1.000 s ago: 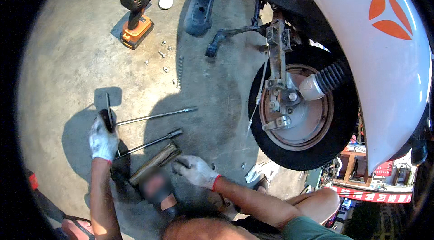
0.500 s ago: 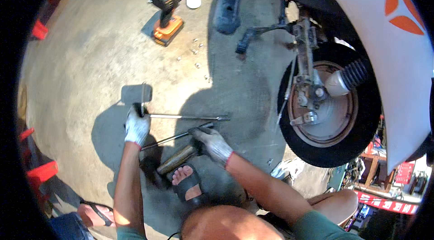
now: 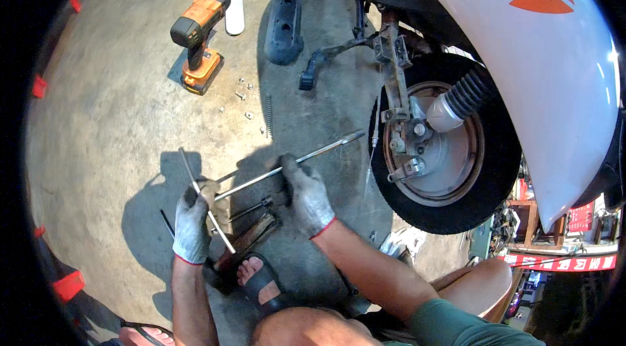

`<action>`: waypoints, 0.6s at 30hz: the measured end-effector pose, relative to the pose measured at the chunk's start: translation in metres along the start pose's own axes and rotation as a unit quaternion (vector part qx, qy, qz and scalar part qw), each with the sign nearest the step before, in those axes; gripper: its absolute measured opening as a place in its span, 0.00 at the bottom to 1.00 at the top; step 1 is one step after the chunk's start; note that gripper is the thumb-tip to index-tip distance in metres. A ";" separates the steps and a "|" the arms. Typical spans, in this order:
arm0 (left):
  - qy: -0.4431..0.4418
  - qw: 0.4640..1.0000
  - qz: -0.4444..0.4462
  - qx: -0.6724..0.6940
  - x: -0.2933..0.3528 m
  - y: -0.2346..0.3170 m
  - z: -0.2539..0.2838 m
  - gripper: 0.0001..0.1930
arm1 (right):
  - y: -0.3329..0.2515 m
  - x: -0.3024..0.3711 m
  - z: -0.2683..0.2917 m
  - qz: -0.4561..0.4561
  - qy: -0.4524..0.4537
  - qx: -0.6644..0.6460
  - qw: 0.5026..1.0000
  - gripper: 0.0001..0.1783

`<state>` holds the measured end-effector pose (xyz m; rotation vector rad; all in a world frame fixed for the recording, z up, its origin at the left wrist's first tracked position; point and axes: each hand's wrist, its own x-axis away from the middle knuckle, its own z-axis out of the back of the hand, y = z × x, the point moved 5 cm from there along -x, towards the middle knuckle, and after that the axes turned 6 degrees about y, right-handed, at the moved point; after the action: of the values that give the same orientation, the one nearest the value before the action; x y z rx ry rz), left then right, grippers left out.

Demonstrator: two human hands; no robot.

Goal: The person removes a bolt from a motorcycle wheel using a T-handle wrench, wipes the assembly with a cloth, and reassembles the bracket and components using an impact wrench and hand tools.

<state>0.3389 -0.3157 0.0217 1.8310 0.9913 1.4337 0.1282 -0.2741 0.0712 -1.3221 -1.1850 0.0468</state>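
Observation:
A long metal T-handle wrench [image 3: 313, 153] is held up in front of me, its shaft slanting toward the upper right. My left hand [image 3: 193, 219], in a white glove with dark fingers, is closed around it where the thin crossbar meets the shaft. Farther along, the gloved fingers of my right hand [image 3: 308, 197] close on the shaft. Below lie a dark rod-shaped tool [image 3: 251, 210], partly hidden by my left hand, and a worn wooden handle [image 3: 251, 238] beside my sandalled foot [image 3: 256, 277].
An orange-black cordless power tool [image 3: 203, 39] stands beside a white canister [image 3: 235, 15]. Small fasteners [image 3: 241, 95], a coil spring [image 3: 268, 115] and a black cover [image 3: 284, 30] lie on the concrete. At right are a wheel [image 3: 456, 150], a pedal lever [image 3: 319, 67] and a white body panel [image 3: 541, 52].
My right hand has moved up from near the dark tool on the floor onto the wrench shaft. The wrench has tilted, its far end rising. The view has shifted right.

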 end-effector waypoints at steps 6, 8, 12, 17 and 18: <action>-0.078 0.995 0.055 0.034 0.008 0.043 -0.071 0.15 | -0.046 -0.005 0.030 0.055 0.020 -0.019 0.998 0.15; -0.090 0.994 0.041 0.043 0.004 0.046 -0.070 0.15 | -0.047 -0.007 0.030 0.054 0.020 0.002 0.998 0.16; -0.103 0.994 0.022 0.035 0.004 0.055 -0.072 0.16 | -0.051 -0.004 0.023 0.054 0.016 -0.006 0.998 0.18; -0.089 0.996 0.023 0.011 0.002 0.063 -0.072 0.17 | -0.054 0.000 0.022 0.079 0.016 0.014 0.997 0.18; -0.083 0.996 0.025 0.002 0.002 0.064 -0.071 0.17 | -0.053 0.001 0.021 0.081 0.023 0.019 0.996 0.18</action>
<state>0.2823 -0.3477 0.0916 1.9541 0.8725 1.2856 0.0839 -0.2760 0.1073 -1.3774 -1.0318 0.1553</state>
